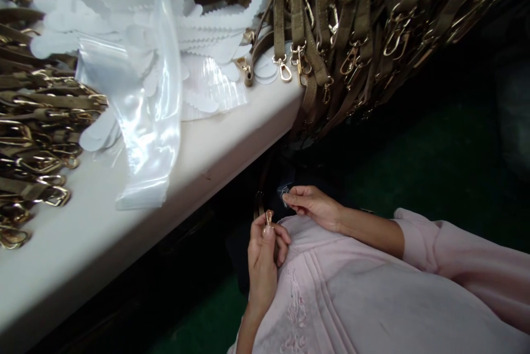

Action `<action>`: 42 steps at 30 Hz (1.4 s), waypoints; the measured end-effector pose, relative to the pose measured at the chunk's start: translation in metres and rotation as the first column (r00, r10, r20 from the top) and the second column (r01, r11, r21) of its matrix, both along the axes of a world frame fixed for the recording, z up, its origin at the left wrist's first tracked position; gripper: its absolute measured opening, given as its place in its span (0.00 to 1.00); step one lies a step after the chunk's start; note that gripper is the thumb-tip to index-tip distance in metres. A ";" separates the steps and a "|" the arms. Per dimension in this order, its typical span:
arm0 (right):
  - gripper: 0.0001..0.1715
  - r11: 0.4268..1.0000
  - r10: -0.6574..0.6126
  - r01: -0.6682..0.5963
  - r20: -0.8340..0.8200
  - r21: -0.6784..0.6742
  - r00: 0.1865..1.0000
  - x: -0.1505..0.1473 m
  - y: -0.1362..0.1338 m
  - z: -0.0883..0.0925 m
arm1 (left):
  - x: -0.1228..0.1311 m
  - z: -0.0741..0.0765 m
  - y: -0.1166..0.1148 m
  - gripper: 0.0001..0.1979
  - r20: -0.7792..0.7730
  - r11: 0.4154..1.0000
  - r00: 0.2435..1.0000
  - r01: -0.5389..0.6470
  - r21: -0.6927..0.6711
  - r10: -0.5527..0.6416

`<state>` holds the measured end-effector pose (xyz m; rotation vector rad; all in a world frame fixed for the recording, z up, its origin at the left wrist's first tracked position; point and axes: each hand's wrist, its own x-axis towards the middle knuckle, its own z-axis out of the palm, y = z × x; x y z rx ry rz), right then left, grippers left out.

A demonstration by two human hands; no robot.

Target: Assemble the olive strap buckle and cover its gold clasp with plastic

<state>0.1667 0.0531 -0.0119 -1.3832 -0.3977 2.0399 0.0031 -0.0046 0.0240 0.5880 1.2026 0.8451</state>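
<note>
My left hand (263,257) is closed, its thumb and fingers pinching a small gold metal clasp (269,218). A brown strap (259,205) hangs just beyond those fingertips; whether it joins the clasp I cannot tell. My right hand (312,206) is closed too, with thumb and forefinger pinched on a small clear, crinkled scrap (284,193), perhaps plastic or thread. Both hands are close together above my lap, below the table edge, and do not touch each other.
A white table (199,155) runs diagonally at the left. On it lie a clear plastic strip (144,138), white scalloped pieces (215,33) and brown straps with gold hooks (45,149). More brown straps (323,28) hang over the far edge. The green floor (414,155) is dark.
</note>
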 end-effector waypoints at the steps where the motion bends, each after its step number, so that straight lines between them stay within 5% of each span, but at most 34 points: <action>1: 0.28 1.000 -0.019 0.019 -0.030 -0.011 0.999 -0.001 0.001 0.000 | 0.001 0.002 -0.002 0.12 0.028 0.999 0.999 0.040 -0.001 -0.040; 6: 0.26 0.998 -0.057 0.056 -0.137 -0.013 0.989 -0.008 0.002 0.001 | 0.008 0.003 -0.004 0.09 0.054 0.995 0.994 0.097 0.024 -0.098; 14: 0.21 0.999 -0.037 0.030 -0.247 -0.033 0.968 -0.015 -0.002 0.005 | 0.013 -0.004 0.005 0.09 0.055 0.999 0.998 0.029 0.035 -0.031; 24: 0.21 0.994 0.074 -0.065 -0.105 0.083 0.992 -0.020 -0.007 0.007 | 0.011 -0.011 0.005 0.09 0.065 0.997 0.996 -0.065 0.045 0.062; 32: 0.21 0.976 0.125 -0.120 -0.014 0.181 0.992 -0.020 -0.007 0.005 | 0.007 -0.013 0.006 0.11 0.253 0.998 0.965 -0.062 -0.028 0.068; 42: 0.21 0.996 0.055 -0.046 -0.120 0.081 0.991 -0.017 -0.007 0.004 | 0.006 -0.013 0.004 0.10 0.269 0.999 0.962 -0.045 -0.028 0.051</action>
